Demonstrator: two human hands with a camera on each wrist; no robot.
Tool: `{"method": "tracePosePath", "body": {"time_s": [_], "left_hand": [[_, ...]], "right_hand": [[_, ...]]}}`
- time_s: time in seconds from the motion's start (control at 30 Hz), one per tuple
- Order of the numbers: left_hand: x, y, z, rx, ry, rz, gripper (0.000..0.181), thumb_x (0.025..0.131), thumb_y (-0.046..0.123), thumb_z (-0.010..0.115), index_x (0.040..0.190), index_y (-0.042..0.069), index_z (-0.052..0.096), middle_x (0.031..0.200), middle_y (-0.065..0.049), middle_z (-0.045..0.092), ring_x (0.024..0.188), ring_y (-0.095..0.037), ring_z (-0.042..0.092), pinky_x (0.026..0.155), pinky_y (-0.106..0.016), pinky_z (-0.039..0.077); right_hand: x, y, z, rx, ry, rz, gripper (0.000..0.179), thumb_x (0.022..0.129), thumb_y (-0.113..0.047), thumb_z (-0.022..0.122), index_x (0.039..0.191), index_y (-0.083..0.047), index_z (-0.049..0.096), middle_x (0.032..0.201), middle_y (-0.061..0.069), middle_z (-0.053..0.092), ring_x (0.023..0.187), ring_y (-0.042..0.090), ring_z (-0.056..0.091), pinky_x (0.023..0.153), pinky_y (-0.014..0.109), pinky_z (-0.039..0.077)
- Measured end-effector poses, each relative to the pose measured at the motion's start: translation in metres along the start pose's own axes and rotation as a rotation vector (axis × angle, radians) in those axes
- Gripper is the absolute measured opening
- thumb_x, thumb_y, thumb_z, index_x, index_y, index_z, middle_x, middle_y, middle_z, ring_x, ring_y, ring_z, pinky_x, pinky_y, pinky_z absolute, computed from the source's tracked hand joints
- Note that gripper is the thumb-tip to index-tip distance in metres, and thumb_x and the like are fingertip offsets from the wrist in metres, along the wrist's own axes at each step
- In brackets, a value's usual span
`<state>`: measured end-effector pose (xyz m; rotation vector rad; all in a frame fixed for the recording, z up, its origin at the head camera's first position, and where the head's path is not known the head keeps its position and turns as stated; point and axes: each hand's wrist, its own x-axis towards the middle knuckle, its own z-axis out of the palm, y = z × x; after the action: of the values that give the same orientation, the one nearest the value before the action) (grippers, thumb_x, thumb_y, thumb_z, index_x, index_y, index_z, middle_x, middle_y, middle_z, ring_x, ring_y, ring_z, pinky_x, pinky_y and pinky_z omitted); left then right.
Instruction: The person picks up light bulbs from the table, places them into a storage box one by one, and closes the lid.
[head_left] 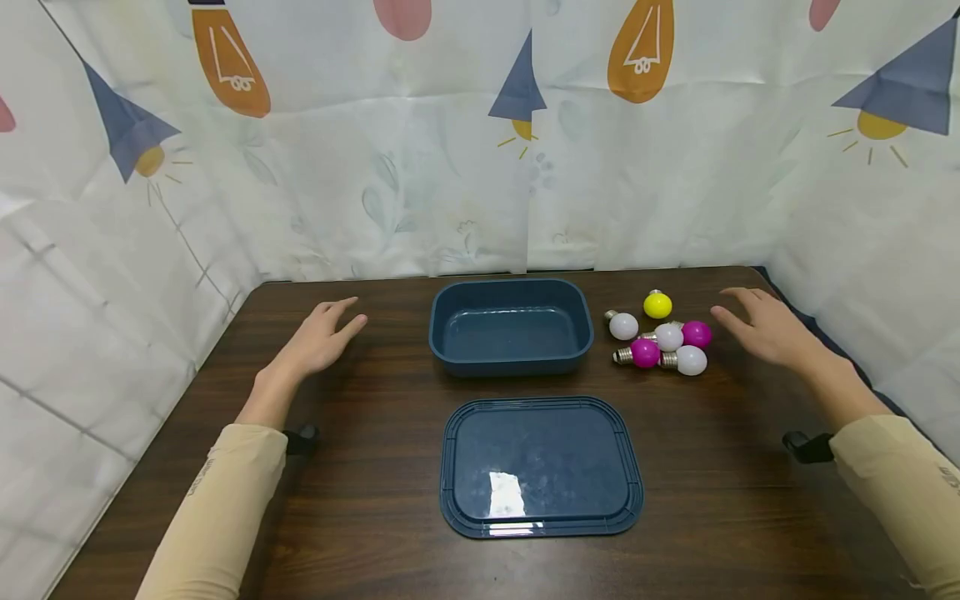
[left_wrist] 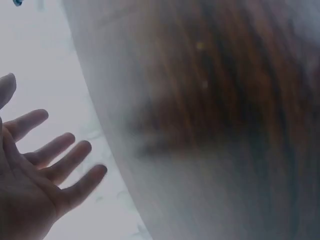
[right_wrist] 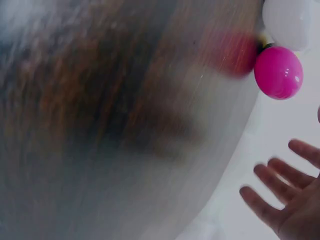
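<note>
Left of the blue-grey bin (head_left: pixel 512 367), my left hand (head_left: pixel 318 337) hovers with spread, relaxed fingers and holds nothing; the left wrist view shows its palm and fingers (left_wrist: pixel 82 185). Over on the right, my right hand (head_left: pixel 768 327) is likewise empty, its fingers pointing toward a cluster of light bulbs. Nearest to it is a magenta bulb (head_left: pixel 697 334), also seen in the right wrist view as a glossy magenta globe (right_wrist: pixel 278 73). Around it lie a second magenta bulb (head_left: pixel 645 352), a yellow bulb (head_left: pixel 657 305) and several white bulbs (head_left: pixel 691 360) with metal screw bases.
In front of the bin, a blue-grey lid (head_left: pixel 542 467) lies flat on the dark wooden table (head_left: pixel 360 517). A white patterned curtain (head_left: pixel 450 167) hangs behind the table's back edge and along both sides.
</note>
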<state>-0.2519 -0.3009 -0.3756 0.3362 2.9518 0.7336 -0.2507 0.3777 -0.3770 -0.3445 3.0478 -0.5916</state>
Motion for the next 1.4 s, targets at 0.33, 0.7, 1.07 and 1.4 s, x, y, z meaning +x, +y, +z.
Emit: {"method": "tracePosePath", "body": {"time_s": [0.33,0.7,1.07,1.4], "left_hand": [[0.003,0.018,0.009,-0.113,0.061,0.063,0.057,0.11,0.042,0.045,0.148,-0.001,0.048,0.143,-0.027,0.049,0.124,-0.045,0.051,0.101,-0.062,0.044],[0.01,0.035,0.021,-0.335,-0.023,0.017,0.056,0.108,0.043,0.052,0.147,0.003,0.05,0.136,-0.022,0.058,0.115,-0.036,0.061,0.092,-0.05,0.056],[0.015,0.049,0.027,-0.776,-0.098,-0.04,0.055,0.107,0.025,0.059,0.151,-0.004,0.042,0.15,-0.027,0.042,0.131,-0.047,0.049,0.099,-0.051,0.054],[0.022,0.061,0.038,-0.895,-0.15,-0.04,0.057,0.106,0.015,0.059,0.153,-0.008,0.036,0.143,-0.028,0.043,0.121,-0.041,0.054,0.096,-0.045,0.056]], "right_hand": [[-0.004,-0.009,0.005,0.161,-0.039,0.024,0.06,0.106,-0.045,0.056,0.14,0.004,0.049,0.136,0.031,0.055,0.124,0.048,0.052,0.098,0.068,0.046],[-0.003,-0.016,0.008,0.208,-0.111,0.031,0.063,0.103,-0.044,0.061,0.142,0.003,0.046,0.139,0.032,0.051,0.124,0.049,0.049,0.098,0.067,0.046],[0.001,-0.015,0.013,0.215,-0.145,0.047,0.064,0.102,-0.046,0.063,0.141,0.002,0.048,0.136,0.031,0.053,0.123,0.049,0.051,0.1,0.068,0.045],[0.0,-0.012,0.017,0.223,-0.133,0.046,0.06,0.101,-0.044,0.064,0.138,0.001,0.052,0.133,0.031,0.055,0.119,0.048,0.054,0.098,0.066,0.048]]}}
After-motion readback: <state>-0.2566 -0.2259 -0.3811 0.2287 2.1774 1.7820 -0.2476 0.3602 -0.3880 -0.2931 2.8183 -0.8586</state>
